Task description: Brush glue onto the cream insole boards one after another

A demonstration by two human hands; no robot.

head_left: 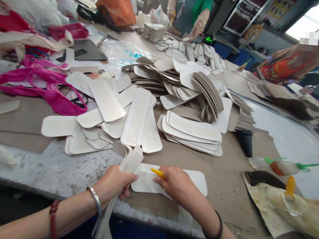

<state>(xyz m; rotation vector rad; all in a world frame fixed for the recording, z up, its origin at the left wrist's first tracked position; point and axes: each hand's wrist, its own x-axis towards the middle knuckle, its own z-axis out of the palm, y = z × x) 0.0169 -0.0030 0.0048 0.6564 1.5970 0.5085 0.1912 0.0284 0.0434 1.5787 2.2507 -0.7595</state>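
Note:
My left hand point(116, 182) is closed around a bundle of white strips point(132, 159). Their upper ends stick up past the thumb, and the tails hang below the table edge. In my right hand point(180, 182) is a slim yellow tool point(157, 172) with a pointed end toward the left; its other end is hidden under the fingers. Beneath both hands lies a white panel with rounded corners point(200, 182), flat on brown board. Just beyond it sits a stack of similar white panels point(193, 131).
Loose panels point(64, 126) spread at left, with a large heap of panels point(176, 80) behind. Pink bag point(58, 95) far left. At right are a glue-stained container with a yellow handle point(290, 186) and green-handled brushes point(309, 166). A co-worker point(191, 10) works across the table.

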